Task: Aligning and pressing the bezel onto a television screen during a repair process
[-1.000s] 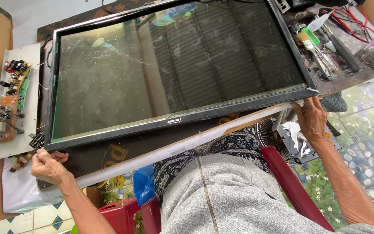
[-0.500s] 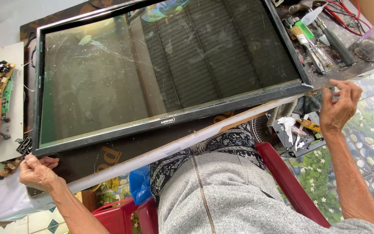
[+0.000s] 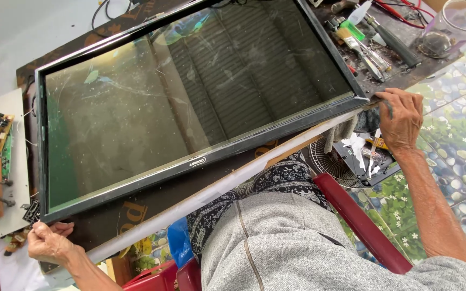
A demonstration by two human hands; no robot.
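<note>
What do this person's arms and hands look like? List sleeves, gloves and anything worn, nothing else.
Both forearms are bare to the frame's edge: no sleeves, gloves, watch or bracelet in view. The left hand and right hand wear no rings that can be made out. The arms are lean, with creased, veined hands. Below them show a grey heathered top and dark patterned fabric.

The glass jar (image 3: pixel 460 24) (top right) is cut off by the edge.

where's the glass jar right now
In the head view, the clear glass jar stands at the far right corner of the workbench, beyond the tools and the person's right hand.
</note>
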